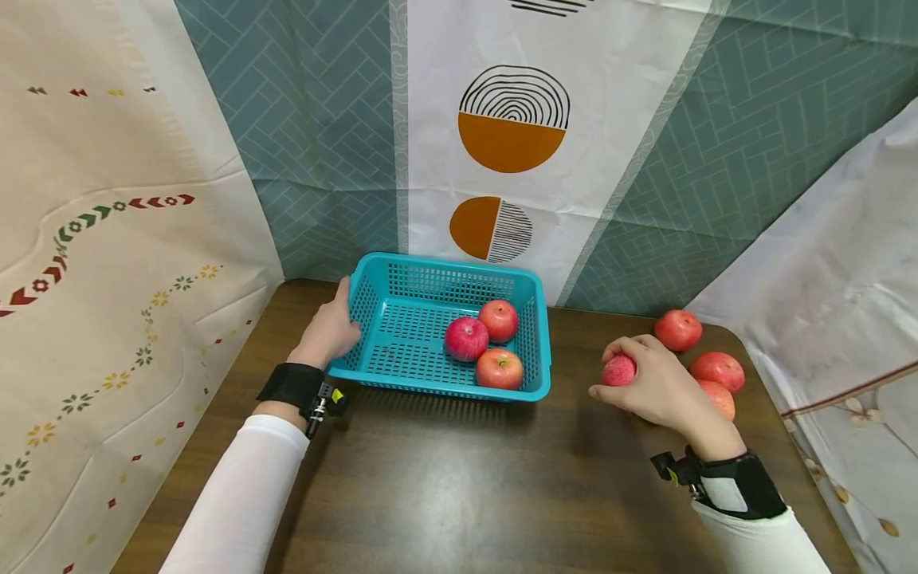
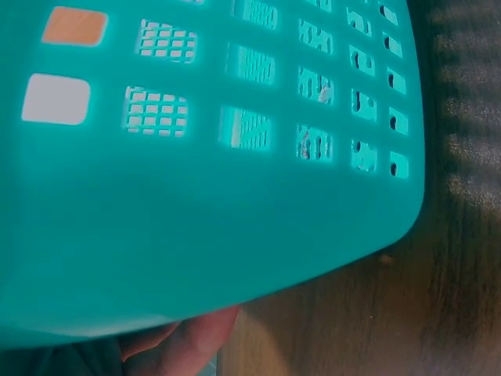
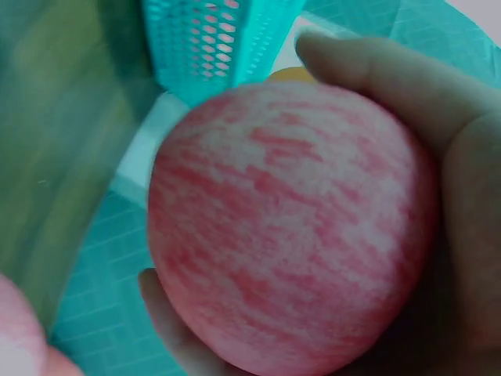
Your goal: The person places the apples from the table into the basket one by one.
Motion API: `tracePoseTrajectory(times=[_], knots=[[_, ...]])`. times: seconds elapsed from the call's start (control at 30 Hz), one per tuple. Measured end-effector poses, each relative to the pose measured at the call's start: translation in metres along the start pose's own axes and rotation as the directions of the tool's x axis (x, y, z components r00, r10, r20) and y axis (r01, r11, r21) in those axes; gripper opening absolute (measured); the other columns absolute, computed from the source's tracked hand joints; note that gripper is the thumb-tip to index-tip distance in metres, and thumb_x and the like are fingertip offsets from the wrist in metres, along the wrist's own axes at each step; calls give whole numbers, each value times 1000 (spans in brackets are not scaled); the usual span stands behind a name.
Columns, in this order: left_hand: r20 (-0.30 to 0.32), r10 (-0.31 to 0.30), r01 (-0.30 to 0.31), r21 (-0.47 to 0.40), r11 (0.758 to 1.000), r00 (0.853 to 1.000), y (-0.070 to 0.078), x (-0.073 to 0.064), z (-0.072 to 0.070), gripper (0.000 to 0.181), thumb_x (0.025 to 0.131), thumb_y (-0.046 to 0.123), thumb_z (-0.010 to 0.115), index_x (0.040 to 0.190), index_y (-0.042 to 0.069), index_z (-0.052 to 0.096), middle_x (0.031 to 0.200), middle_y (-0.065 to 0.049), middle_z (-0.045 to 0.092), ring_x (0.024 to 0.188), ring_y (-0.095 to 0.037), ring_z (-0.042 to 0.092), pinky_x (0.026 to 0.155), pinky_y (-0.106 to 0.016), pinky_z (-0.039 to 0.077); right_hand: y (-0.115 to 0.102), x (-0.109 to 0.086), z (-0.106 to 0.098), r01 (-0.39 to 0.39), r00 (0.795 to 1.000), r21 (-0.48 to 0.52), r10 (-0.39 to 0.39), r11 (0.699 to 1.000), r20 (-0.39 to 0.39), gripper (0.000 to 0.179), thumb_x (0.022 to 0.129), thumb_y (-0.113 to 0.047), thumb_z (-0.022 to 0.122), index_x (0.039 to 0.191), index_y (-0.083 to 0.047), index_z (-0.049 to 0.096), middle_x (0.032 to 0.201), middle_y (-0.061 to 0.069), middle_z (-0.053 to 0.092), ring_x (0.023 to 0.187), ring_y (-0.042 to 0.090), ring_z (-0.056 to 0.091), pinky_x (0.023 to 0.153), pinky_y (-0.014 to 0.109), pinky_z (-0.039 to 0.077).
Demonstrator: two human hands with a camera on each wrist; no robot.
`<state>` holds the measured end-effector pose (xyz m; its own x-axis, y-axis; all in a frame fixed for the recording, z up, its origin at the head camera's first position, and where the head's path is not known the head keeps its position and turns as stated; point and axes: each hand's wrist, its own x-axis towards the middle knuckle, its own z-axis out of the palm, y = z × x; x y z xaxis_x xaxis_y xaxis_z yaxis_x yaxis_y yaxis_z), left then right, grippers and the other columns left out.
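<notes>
My right hand holds a red apple between thumb and fingers, to the right of a turquoise plastic basket. In the right wrist view this streaky pink-red apple fills the middle, with fingers on two sides of it. At the basket's left end, my left hand grips the rim. The left wrist view shows the slotted basket wall and some fingertips at its edge. Inside the basket's right half lie three apples: a dark red apple, a lighter apple and a yellowish-red apple.
Beside and behind my right hand lie more apples: one apple at the back, another apple, and an apple partly hidden by the hand. Everything stands on a dark wooden table. A patterned cloth hangs behind the basket.
</notes>
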<state>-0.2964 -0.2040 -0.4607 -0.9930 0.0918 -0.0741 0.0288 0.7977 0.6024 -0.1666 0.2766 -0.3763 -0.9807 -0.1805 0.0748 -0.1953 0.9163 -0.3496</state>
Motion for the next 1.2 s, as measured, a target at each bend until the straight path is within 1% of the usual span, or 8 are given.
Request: tracePoseTrajectory(times=[0.1, 0.2, 0.37, 0.47, 0.67, 0.83, 1.03, 1.2], knots=[[0, 5, -5, -3, 1000, 1000, 0, 0, 0, 90, 97, 7, 52, 159, 16, -14, 91, -23, 65, 62, -27, 62, 50, -38, 50, -10, 13, -6, 9, 999, 8, -9, 1000, -34, 47, 76, -47, 81, 106, -16, 63, 109, 10, 56, 101, 29, 49, 66, 45, 56], [-4, 8, -8, -1, 1000, 1000, -2, 0, 0, 90, 97, 7, 52, 159, 16, -14, 96, -25, 65, 63, -28, 63, 51, -38, 51, -21, 30, -9, 8, 999, 35, -6, 999, -45, 45, 78, -48, 78, 108, -18, 62, 108, 7, 57, 98, 26, 51, 65, 42, 56], [-9, 12, -12, -1, 1000, 1000, -2, 1, 0, 90, 97, 6, 52, 159, 16, -13, 101, -26, 65, 66, -29, 64, 52, -39, 52, -36, 57, -7, 6, 1000, 110, -4, 994, -17, 41, 82, -51, 74, 111, -25, 60, 98, 1, 62, 84, 21, 58, 60, 35, 53], [-8, 13, -13, -6, 1000, 1000, -2, 1, 0, 91, 97, 6, 52, 159, 16, -13, 101, -26, 65, 66, -29, 64, 52, -39, 53, -43, 73, -3, 32, 999, 137, -32, 990, 0, 40, 84, -50, 72, 113, -25, 60, 94, 1, 64, 81, 21, 59, 59, 35, 53], [-2, 4, -4, -8, 1000, 1000, -1, 1, 0, 90, 97, 6, 52, 159, 16, -13, 97, -24, 65, 63, -28, 63, 52, -39, 53, -57, 95, 6, 97, 995, 96, -98, 991, 7, 38, 84, -47, 71, 109, -21, 64, 95, 3, 62, 86, 23, 56, 59, 36, 54], [-1, 1, -1, -3, 1000, 1000, 1, 0, -1, 90, 97, 7, 51, 159, 17, -14, 96, -24, 65, 64, -28, 63, 52, -40, 53, -69, 110, 13, 92, 995, 56, -93, 994, 23, 42, 80, -47, 73, 106, -16, 64, 101, 8, 58, 94, 26, 52, 63, 38, 54], [-8, 3, -3, -7, 1000, 1000, 3, -2, -2, 89, 98, 7, 51, 159, 17, -13, 102, -27, 64, 67, -30, 63, 54, -41, 52, -84, 130, 22, 72, 994, 76, -78, 994, 72, 60, 70, -42, 84, 117, -14, 60, 115, 15, 51, 103, 29, 47, 72, 44, 55], [-6, 0, 0, -3, 1000, 1000, 5, -4, -2, 88, 98, 7, 52, 159, 16, -11, 105, -28, 63, 68, -31, 63, 53, -41, 51, -94, 146, 31, 79, 992, 108, -88, 991, 89, 55, 71, -33, 81, 116, -15, 57, 114, 15, 50, 102, 28, 47, 70, 41, 56]])
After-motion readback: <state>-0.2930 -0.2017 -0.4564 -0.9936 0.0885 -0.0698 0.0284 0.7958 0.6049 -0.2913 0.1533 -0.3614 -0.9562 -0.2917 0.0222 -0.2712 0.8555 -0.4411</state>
